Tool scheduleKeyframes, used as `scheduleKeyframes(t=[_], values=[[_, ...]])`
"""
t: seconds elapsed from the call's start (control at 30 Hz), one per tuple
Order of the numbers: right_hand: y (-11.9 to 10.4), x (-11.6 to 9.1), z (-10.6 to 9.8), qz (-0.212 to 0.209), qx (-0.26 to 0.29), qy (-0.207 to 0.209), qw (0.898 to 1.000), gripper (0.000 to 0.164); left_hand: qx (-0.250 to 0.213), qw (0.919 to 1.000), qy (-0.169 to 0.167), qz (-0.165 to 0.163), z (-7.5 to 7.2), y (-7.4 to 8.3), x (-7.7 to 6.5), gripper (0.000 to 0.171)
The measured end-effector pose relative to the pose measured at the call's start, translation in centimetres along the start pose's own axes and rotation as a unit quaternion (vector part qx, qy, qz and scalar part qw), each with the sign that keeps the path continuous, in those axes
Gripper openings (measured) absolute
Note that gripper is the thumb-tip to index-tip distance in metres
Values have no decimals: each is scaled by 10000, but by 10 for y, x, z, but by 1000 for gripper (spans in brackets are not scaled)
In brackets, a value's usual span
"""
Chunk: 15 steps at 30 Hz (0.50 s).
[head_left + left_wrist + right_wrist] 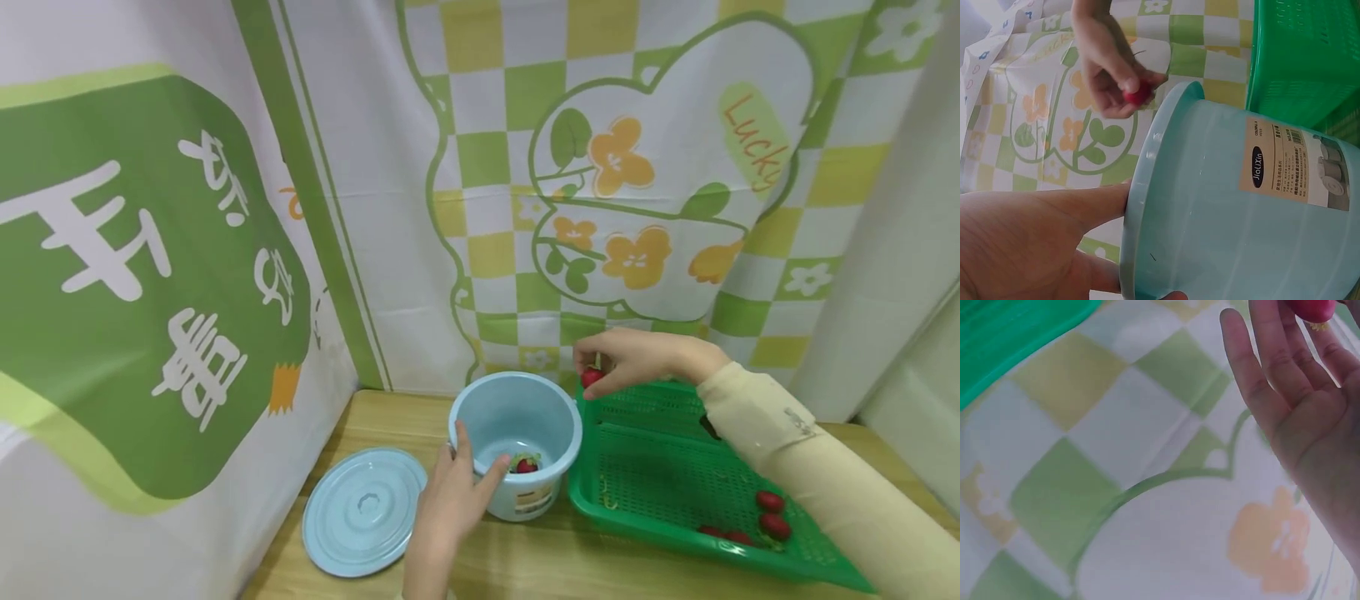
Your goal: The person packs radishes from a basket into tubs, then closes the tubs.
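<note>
My left hand (pixel 450 500) holds the near left rim of a light blue plastic bucket (pixel 522 510), which stands on the wooden table. Inside the bucket lies a small red radish (pixel 527 467) with green leaf stubs. Beyond the bucket's right rim, my right hand (pixel 637 360) is raised over the far left corner of a green basket (pixel 600 508). Its thumb and fingers pinch another red radish (pixel 592 377), smooth-skinned in the right wrist view. The left wrist view shows this held radish (pixel 1139 94) beside the bucket's rim.
Several more radishes (pixel 774 526) sit in the near right part of the basket, partly under my right forearm. A round blue lid (pixel 365 512) lies left of the bucket. Patterned cloth (pixel 495 167) hangs behind the table and along its left side.
</note>
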State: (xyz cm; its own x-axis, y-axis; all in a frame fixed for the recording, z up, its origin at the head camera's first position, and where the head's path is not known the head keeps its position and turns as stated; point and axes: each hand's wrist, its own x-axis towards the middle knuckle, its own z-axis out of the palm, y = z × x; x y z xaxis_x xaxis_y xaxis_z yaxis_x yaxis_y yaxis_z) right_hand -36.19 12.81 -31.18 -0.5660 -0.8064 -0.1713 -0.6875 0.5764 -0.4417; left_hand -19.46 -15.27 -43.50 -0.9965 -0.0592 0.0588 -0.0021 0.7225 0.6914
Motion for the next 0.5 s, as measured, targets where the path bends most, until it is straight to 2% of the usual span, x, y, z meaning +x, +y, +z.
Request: scheduleKeyframes(t=[0.17, 0.33, 0.5], values=[[-22, 29, -2, -211, -10, -210, 9996, 21, -106, 9999, 65, -52, -5, 0, -1, 99], [-42, 55, 5, -484, -60, -679, 9965, 18, -128, 9999, -4, -100, -4, 0, -1, 99], [-54, 76, 13, -407, -475, -1077, 9922, 19, -99, 10000, 9, 1, -4, -1, 0, 99]])
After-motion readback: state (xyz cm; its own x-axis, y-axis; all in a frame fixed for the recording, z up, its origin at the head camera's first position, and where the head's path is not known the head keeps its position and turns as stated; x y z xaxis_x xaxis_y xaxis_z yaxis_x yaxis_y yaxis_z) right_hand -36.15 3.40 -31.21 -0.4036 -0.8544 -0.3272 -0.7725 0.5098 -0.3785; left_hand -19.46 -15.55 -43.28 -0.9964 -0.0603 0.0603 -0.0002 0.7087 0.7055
